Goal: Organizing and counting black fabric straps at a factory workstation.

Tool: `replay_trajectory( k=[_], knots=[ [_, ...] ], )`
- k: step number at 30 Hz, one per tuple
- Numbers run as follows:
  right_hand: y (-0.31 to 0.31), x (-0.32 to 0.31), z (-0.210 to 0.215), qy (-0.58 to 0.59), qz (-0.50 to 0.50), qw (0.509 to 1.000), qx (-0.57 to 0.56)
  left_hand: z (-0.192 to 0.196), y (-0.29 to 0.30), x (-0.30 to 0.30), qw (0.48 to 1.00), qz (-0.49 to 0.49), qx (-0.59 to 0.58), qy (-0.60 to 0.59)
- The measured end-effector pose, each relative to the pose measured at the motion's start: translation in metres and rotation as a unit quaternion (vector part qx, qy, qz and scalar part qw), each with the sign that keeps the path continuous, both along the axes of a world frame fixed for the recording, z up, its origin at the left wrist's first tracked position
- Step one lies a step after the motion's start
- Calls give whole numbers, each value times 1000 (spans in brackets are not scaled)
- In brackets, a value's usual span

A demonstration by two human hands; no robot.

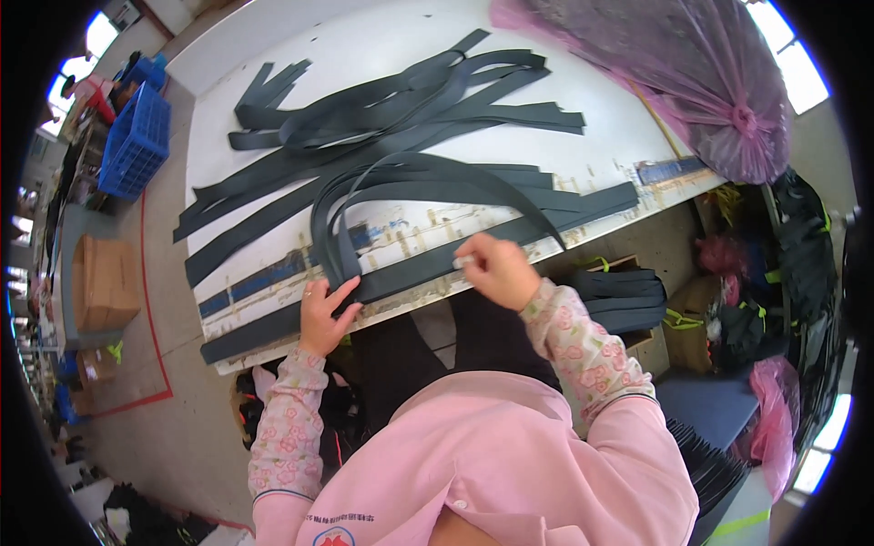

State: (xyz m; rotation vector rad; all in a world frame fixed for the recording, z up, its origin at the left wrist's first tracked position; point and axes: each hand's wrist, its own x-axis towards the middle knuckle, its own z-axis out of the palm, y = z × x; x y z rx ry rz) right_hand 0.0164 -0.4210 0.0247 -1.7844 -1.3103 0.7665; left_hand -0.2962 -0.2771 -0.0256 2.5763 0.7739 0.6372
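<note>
I see my left hand [323, 314] pressed flat on the near end of a long dark strap [428, 264] at the front edge of the bench [273, 55], thumb spread, fingers open and holding nothing closed around it. My right hand [496, 268] is pinched shut on something small and pale at the fingertips, just above the same strap; I cannot tell what that small thing is.

The strap lies along the front edge of the bench, its long axis running from lower left to upper right, one end near the left corner and the other pointing toward the pink plastic bag [674, 73]. A looped strap [410, 177] arches up from under my left hand and crosses it.

My worry is the loop: it springs from the point I am pinning, so if my left hand lifts, I judge it could flick loose and drag the long strap off its line. The strap also sits close to the edge, and a sideways nudge from my right wrist could tip its near end off toward my lap. The pile of straps [391, 100] behind is tangled, so pulling one piece may well haul others along.
</note>
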Motion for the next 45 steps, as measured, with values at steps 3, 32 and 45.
replay_trajectory(
  k=[3, 32, 45],
  knots=[
    [6, -42, -27, 48, 154, 987, 0, 0, -3, -6, 1000, 5, -10, -4],
    [69, -138, -47, -71, 121, 990, -9, -7, 1, -7, 997, 6, -25, -76],
    [41, -36, -37, 109, 14, 992, -63, -15, 1, -9, 997, -15, -39, -63]
  ],
)
